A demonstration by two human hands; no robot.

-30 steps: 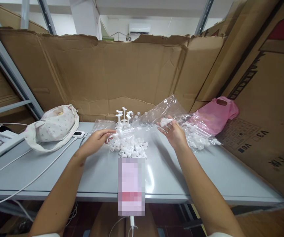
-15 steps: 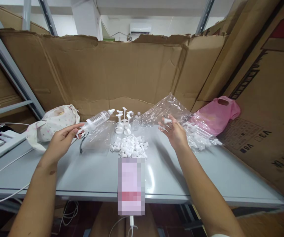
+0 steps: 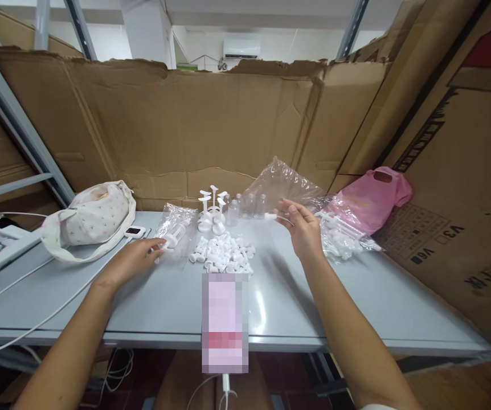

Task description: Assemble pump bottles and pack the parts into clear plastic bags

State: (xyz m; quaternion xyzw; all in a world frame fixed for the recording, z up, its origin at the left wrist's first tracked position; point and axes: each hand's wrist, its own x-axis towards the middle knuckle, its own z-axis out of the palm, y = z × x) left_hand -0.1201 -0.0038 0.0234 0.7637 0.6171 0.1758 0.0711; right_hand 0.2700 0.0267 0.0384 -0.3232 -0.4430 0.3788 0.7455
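Observation:
My left hand (image 3: 136, 259) is low over the left of the table, its fingertips closed around the white end of a clear bottle (image 3: 178, 232). The bottle lies tilted on a clear plastic bag (image 3: 188, 213). Raised on the right, my right hand (image 3: 304, 228) pinches a small white nozzle with a thin tube (image 3: 270, 216), which points left. Between the hands lies a heap of small white caps (image 3: 224, 253). Behind the heap stand several white pump heads (image 3: 212, 210), and beside them several small clear bottles (image 3: 249, 202).
A crumpled clear bag (image 3: 343, 236) of white parts and a pink bag (image 3: 369, 196) lie at the right. A patterned cloth pouch (image 3: 94, 219), a small white device (image 3: 134, 232) and cables are at the left. Cardboard (image 3: 185, 125) walls the back. A blurred-out phone (image 3: 225, 319) sits at the front edge.
My left hand has moved down and right, lowering the bottle onto the clear bag. The small white device beside the pouch has come into view. My right hand has turned slightly, with the nozzle further left.

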